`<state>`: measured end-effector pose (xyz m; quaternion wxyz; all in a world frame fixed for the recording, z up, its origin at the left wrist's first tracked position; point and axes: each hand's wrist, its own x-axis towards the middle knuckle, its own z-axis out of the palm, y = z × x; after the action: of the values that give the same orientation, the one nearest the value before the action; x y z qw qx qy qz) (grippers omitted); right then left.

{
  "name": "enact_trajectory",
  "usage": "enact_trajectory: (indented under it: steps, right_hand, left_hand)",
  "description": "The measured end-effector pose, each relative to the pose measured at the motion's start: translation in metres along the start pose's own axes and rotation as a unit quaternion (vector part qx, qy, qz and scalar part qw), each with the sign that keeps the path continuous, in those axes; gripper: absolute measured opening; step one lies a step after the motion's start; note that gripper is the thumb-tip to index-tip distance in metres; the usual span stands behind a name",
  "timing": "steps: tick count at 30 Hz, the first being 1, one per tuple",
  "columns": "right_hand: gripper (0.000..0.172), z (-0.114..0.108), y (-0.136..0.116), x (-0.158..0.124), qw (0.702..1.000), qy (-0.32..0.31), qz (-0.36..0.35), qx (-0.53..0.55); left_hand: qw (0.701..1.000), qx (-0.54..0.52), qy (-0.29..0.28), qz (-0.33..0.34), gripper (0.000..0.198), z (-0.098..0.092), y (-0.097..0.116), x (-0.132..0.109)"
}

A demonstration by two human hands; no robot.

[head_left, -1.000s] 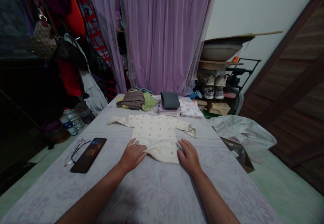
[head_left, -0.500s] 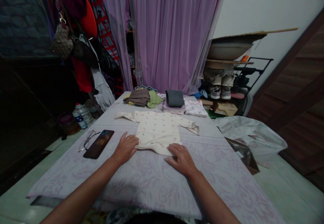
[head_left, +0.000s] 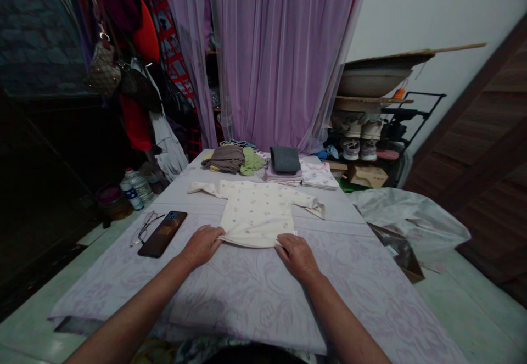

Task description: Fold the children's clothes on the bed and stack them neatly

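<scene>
A small cream long-sleeved shirt (head_left: 258, 210) with a scattered print lies spread on the cloth-covered table (head_left: 247, 292), its hem toward me and its sleeves out to both sides. My left hand (head_left: 205, 245) pinches the left corner of the hem. At the right corner of the hem, my right hand (head_left: 297, 254) is closed with the fabric between thumb and fingers. The hem runs nearly straight between the two hands.
A dark phone (head_left: 162, 234) and eyeglasses (head_left: 144, 228) lie at the left. Behind the shirt are a loose heap of clothes (head_left: 226, 159), a folded stack topped by a dark grey garment (head_left: 285, 160), and folded white printed clothes (head_left: 318, 175). A purple curtain (head_left: 280, 62) hangs beyond.
Both hands have gone from resting with fingers spread at the hem to pinching its corners. The wavy hem has straightened.
</scene>
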<state>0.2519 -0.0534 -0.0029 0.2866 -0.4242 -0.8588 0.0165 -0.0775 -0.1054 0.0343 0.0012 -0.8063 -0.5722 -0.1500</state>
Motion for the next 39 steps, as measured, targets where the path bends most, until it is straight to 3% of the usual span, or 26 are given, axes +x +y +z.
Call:
enact_trajectory:
  steps: [3, 9, 14, 17, 19, 22, 24, 28, 35, 39]
  right_hand:
    - [0.026, -0.007, 0.005, 0.002, 0.999, -0.003, 0.036, -0.014]
    - [0.036, -0.02, 0.01, 0.003, 0.997, -0.054, 0.028, 0.05]
    - [0.026, -0.024, 0.05, 0.027, 0.981, 0.037, 0.191, -0.013]
    - [0.045, -0.033, 0.083, 0.047, 0.943, 0.1, 0.309, -0.076]
    - [0.058, -0.04, 0.101, 0.058, 0.914, 0.098, 0.379, -0.105]
    - [0.066, -0.049, 0.119, 0.069, 0.881, 0.026, 0.454, -0.126]
    - [0.062, -0.053, 0.125, 0.074, 0.869, -0.045, 0.48, -0.114]
    - [0.043, -0.059, 0.133, 0.078, 0.857, -0.115, 0.495, -0.084]
    - [0.035, -0.071, 0.139, 0.087, 0.864, -0.095, 0.491, -0.063]
    - [0.039, -0.076, 0.135, 0.113, 0.875, -0.055, 0.479, -0.025]
  left_hand:
    - [1.0, 0.005, -0.013, 0.013, 0.02, -0.008, 0.006, 0.007]
    - [0.996, 0.026, -0.089, 0.015, 0.043, -0.025, 0.008, 0.034]
    - [0.993, 0.044, -0.11, 0.01, 0.031, -0.021, 0.018, 0.067]
    - [0.996, 0.002, -0.082, 0.027, 0.021, -0.007, 0.042, 0.083]
    - [0.997, -0.037, -0.058, 0.045, 0.018, 0.006, 0.066, 0.093]
    - [0.992, -0.082, -0.051, 0.085, 0.019, 0.024, 0.111, 0.103]
    - [0.987, -0.087, -0.076, 0.109, 0.033, 0.034, 0.137, 0.108]
    - [0.98, -0.046, -0.134, 0.14, 0.065, 0.048, 0.167, 0.115]
    - [0.968, -0.008, -0.187, 0.165, 0.04, 0.047, 0.171, 0.123]
    - [0.972, -0.071, -0.188, 0.122, 0.027, 0.042, 0.17, 0.123]
